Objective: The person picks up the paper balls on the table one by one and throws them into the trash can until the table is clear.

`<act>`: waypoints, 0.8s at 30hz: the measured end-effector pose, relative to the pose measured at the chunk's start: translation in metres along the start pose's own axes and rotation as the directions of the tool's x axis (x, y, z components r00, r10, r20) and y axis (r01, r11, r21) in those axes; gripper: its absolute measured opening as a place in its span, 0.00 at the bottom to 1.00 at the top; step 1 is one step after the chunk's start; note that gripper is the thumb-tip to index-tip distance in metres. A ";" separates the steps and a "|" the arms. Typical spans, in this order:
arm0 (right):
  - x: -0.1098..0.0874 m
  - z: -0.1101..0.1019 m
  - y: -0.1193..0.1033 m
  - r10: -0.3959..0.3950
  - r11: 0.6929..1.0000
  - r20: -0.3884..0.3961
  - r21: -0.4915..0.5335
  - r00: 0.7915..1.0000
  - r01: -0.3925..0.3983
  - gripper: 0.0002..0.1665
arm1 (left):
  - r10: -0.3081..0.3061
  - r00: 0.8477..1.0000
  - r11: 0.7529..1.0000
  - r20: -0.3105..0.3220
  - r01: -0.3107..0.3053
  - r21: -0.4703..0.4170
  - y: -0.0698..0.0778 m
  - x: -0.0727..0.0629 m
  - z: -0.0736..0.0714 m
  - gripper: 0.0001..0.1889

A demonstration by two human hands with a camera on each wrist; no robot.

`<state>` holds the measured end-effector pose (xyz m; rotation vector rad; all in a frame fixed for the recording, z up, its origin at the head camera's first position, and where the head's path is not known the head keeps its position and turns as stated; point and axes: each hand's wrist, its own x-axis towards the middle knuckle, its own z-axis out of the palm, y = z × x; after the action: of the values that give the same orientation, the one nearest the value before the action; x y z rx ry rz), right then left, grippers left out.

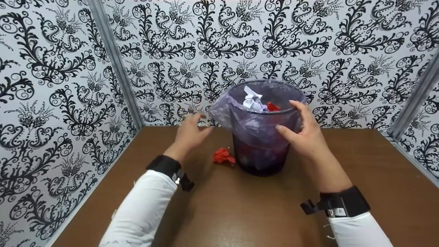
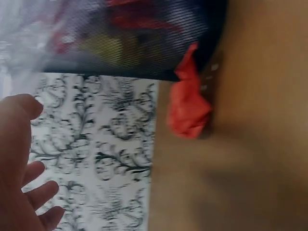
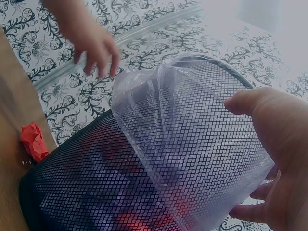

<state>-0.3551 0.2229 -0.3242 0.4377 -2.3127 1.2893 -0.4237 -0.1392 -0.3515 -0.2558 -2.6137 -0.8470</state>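
Observation:
A black mesh trash bin (image 1: 262, 157), lined with a translucent purple plastic bag (image 1: 223, 111), stands on the table. Inside it lie crumpled white paper (image 1: 252, 99) and red paper (image 1: 273, 107); more coloured scraps show through the mesh. My right hand (image 1: 308, 135) holds the bin's right side near the rim, thumb on the front and fingers round the far side. To the left, my left hand (image 1: 192, 132) hovers apart from the bag's loose flap, fingers loosely bent and holding nothing. A crumpled red paper (image 1: 223, 156) rests on the table beside the bin's base.
The brown wooden table (image 1: 219, 209) runs back to a wall (image 1: 164, 75) with black scroll patterns. A second patterned wall (image 1: 58, 96) stands along the left, joined by a grey corner strip (image 1: 116, 61). Tiny white bits (image 2: 203, 87) lie by the red paper.

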 end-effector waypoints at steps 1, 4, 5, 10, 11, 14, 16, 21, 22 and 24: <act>0.000 0.000 0.000 0.004 1.000 0.003 0.000 1.000 -0.004 0.49 | -0.016 0.999 1.000 0.030 0.016 -0.001 -0.003 -0.003 0.007 0.29; 0.001 0.001 -0.001 0.010 1.000 0.011 -0.013 1.000 -0.010 0.50 | -0.062 0.993 0.998 0.100 0.062 0.002 -0.008 -0.010 0.026 0.30; 0.001 0.001 -0.001 0.009 1.000 0.011 -0.017 1.000 -0.009 0.50 | -0.073 0.990 0.997 0.121 0.073 0.004 -0.009 -0.013 0.032 0.30; 0.001 0.001 -0.001 0.011 1.000 0.013 -0.020 1.000 -0.011 0.50 | -0.057 0.977 0.995 0.207 0.039 0.091 -0.010 -0.022 0.059 0.32; 0.001 0.001 -0.001 0.011 1.000 0.014 -0.016 1.000 -0.011 0.50 | -0.048 0.974 0.994 0.223 0.024 0.108 -0.009 -0.024 0.063 0.32; 0.000 0.001 -0.001 0.016 1.000 0.019 -0.010 1.000 -0.016 0.50 | -0.034 0.966 0.987 0.256 -0.008 0.158 -0.009 -0.030 0.073 0.34; 0.000 0.001 -0.001 0.018 1.000 0.021 -0.007 1.000 -0.018 0.50 | -0.033 0.964 0.984 0.265 -0.014 0.176 -0.009 -0.033 0.077 0.34; 0.000 -0.001 -0.002 0.024 1.000 0.024 -0.002 0.999 -0.024 0.50 | -0.025 0.960 0.986 0.278 -0.021 0.163 -0.011 -0.037 0.082 0.29; 0.000 -0.001 -0.002 0.023 1.000 0.023 -0.002 0.999 -0.023 0.50 | -0.022 0.959 0.988 0.281 -0.023 0.155 -0.011 -0.037 0.083 0.28; 0.000 -0.001 -0.002 0.007 1.000 0.014 0.006 1.000 -0.007 0.50 | -0.014 0.956 0.991 0.294 -0.026 0.131 -0.012 -0.037 0.085 0.28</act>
<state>-0.3535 0.2231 -0.3223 0.4423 -2.3241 1.3003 -0.4186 -0.1006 -0.4367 -0.3786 -2.9298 -0.6712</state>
